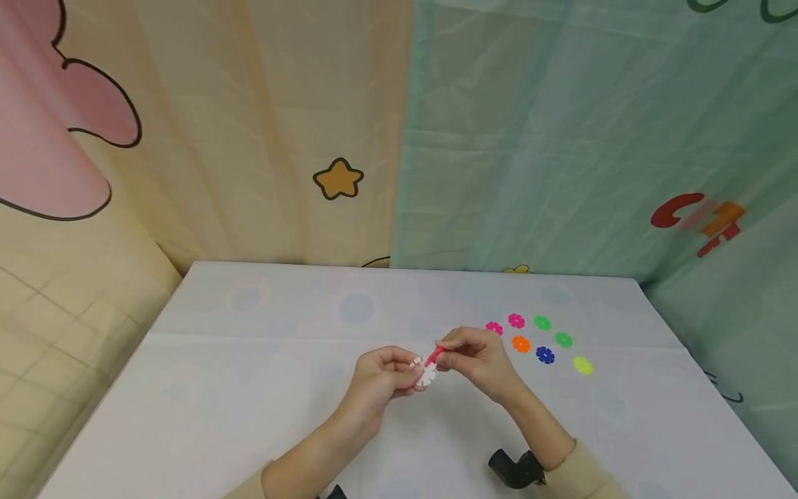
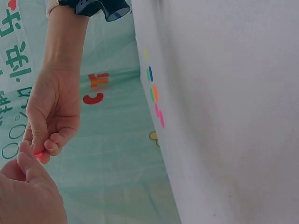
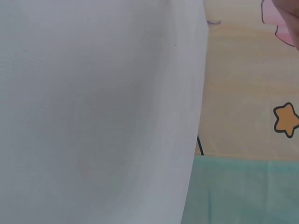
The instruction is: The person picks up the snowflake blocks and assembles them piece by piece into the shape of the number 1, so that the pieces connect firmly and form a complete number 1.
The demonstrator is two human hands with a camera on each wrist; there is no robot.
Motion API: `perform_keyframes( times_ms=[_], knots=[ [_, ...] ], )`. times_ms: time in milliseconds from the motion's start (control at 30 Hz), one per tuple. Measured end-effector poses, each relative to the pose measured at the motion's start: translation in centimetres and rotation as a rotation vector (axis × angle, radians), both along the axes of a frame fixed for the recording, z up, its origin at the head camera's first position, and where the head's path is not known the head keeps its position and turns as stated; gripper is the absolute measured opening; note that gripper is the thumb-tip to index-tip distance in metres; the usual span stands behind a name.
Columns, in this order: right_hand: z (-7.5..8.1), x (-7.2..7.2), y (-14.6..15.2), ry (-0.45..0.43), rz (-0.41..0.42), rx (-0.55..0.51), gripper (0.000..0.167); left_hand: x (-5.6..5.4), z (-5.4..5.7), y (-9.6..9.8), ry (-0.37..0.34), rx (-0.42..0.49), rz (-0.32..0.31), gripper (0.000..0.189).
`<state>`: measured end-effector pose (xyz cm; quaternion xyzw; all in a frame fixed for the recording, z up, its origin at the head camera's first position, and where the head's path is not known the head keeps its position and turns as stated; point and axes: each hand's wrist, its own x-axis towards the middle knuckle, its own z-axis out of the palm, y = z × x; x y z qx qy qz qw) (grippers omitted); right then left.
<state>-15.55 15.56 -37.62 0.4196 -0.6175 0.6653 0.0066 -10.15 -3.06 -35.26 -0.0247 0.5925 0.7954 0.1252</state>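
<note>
Above the middle of the table, my left hand (image 1: 377, 380) pinches a white notched snowflake disc (image 1: 427, 376) between thumb and fingers. My right hand (image 1: 480, 355) pinches a pinkish-red snowflake disc (image 1: 434, 355), seen nearly edge-on against the white one. The two discs meet, but whether their slots are engaged cannot be told. From the left wrist, the fingertips of both hands come together around a sliver of the red disc (image 2: 39, 154); the white disc is hidden there. Only a bit of skin shows at the right wrist view's top right corner.
On the white table (image 1: 249, 388), right of the hands, lie several loose snowflake discs: two pink (image 1: 516, 321), two green (image 1: 564, 339), one orange (image 1: 521, 344), one blue (image 1: 545, 355) and one yellow (image 1: 582, 365). Printed curtains (image 1: 280, 138) hang behind the table.
</note>
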Motion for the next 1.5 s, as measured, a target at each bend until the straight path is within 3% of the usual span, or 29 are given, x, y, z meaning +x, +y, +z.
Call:
perform_keyframes(
  times_ms=[167,267,667,1000,1167,1500],
  knots=[
    [-0.1,0.1,0.4,-0.070,-0.009,0.036,0.032,0.1,-0.4,-0.1,0.005,0.000,-0.034,0.016],
    [-0.1,0.1,0.7,-0.086,-0.012,0.068,0.023,0.2,-0.7,-0.1,0.007,0.001,-0.058,0.016],
    [0.9,-0.5,1.7,-0.089,0.017,0.182,0.018,-0.1,-1.1,-0.4,0.045,-0.023,-0.108,0.023],
    [0.6,-0.4,1.4,-0.113,-0.056,0.292,0.012,-0.5,-1.5,-0.6,0.075,-0.050,-0.185,0.030],
    [0.9,-0.3,1.5,-0.126,-0.049,0.321,0.011,-0.8,-1.7,-0.5,0.091,-0.058,-0.229,0.032],
    [0.3,-0.5,1.4,0.003,-0.021,0.339,0.014,-1.1,-2.0,-0.4,0.094,-0.080,-0.268,0.038]
  ],
)
